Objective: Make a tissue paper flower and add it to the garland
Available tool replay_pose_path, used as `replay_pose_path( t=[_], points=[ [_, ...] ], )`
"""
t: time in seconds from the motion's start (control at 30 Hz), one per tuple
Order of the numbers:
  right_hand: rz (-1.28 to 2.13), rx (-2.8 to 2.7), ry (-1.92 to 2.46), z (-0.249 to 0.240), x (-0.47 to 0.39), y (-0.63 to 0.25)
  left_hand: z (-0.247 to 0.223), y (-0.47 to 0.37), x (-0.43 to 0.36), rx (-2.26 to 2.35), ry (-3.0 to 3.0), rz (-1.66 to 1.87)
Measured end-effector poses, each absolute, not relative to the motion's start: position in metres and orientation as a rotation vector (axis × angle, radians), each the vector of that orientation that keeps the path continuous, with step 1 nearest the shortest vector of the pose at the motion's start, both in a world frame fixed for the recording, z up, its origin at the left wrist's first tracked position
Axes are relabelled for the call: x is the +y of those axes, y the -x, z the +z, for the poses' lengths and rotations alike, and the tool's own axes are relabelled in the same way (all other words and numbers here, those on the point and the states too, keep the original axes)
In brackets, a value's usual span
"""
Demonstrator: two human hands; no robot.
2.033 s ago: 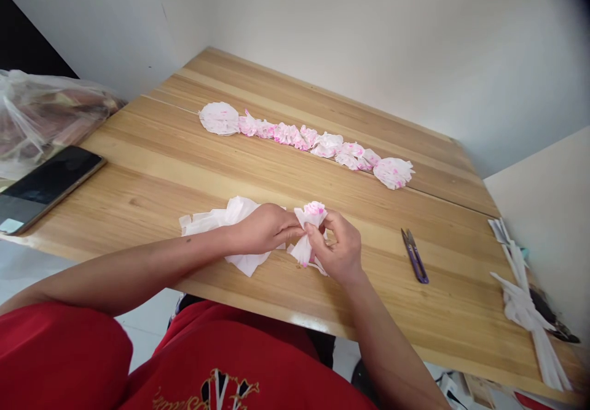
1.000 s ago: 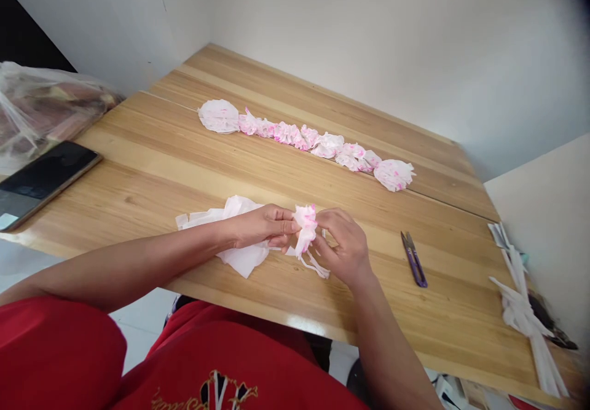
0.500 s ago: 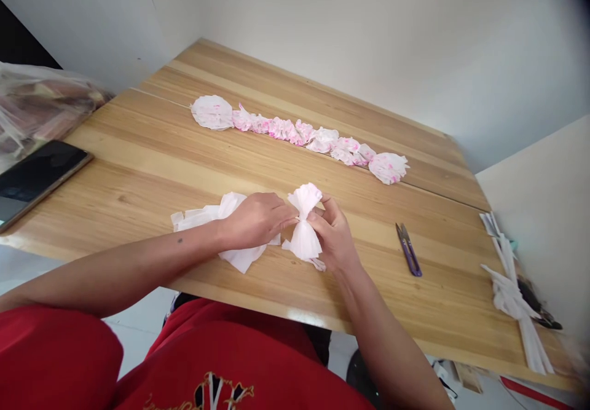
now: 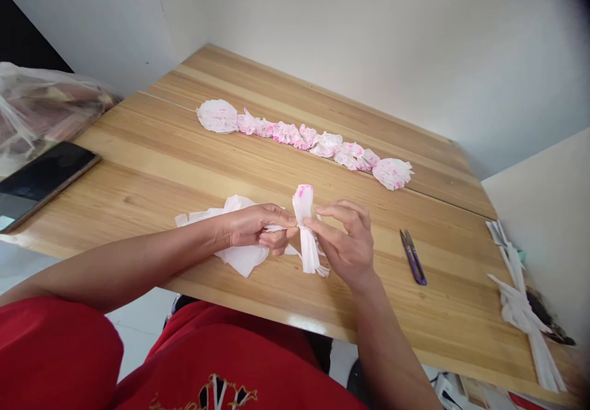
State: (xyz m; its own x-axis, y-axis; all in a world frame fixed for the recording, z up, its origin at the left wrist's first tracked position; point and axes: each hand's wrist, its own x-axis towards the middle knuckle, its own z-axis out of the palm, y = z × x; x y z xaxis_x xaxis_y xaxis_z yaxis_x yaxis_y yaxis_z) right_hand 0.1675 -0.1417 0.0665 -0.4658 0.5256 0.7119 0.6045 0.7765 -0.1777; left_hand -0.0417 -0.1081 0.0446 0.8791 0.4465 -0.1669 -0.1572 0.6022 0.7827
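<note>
A gathered piece of white tissue paper (image 4: 308, 253) with pink marks at its top end stands pinched in at the middle. My left hand (image 4: 253, 228) is closed, thumb and fingertips gripping it at that narrow waist. On the other side, my right hand (image 4: 348, 238) has its fingers stretched and apart, one fingertip touching the paper near the waist. Beneath my left hand and wrist lie loose white tissue sheets (image 4: 244, 259), partly covered. Whether a thread runs round the waist is too small to make out.
Across the wooden table (image 4: 207, 170) lies a row of crumpled pink-and-white paper puffs (image 4: 290, 134). Purple thread snips (image 4: 413, 259) rest to the right. Knotted white strips (image 4: 520, 308) lie at the right edge. A phone (image 4: 41, 179) and a clear plastic bag (image 4: 41, 109) are at left.
My right fingers have loosened from the paper and spread apart. The paper bunch has turned and looks narrower. My left hand has rolled, showing its curled fingers.
</note>
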Motion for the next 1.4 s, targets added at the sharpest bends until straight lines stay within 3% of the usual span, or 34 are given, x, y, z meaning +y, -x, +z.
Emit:
replay_pose_path(
  t=[0.27,0.53,0.83,1.0,1.2,1.4],
  points=[
    [-0.009,-2.271,0.806,0.062,-0.137,-0.17,0.044,0.044,-0.108,0.356,-0.9,0.245],
    [0.125,-2.272,1.115,0.054,-0.138,-0.164,0.042,0.039,-0.106,0.583,-1.33,0.485],
    [0.579,-2.017,1.321,0.052,-0.142,-0.156,0.045,0.04,-0.106,0.87,-2.28,0.718],
    [1.05,-1.793,1.315,0.049,-0.142,-0.157,0.049,0.04,-0.107,0.855,-2.163,0.754],
    [0.528,-1.666,1.265,0.053,-0.137,-0.171,0.048,0.042,-0.104,0.538,-1.256,0.537],
    [0.163,-2.093,0.961,0.056,-0.132,-0.174,0.044,0.046,-0.104,0.312,-0.91,0.361]
  ],
)
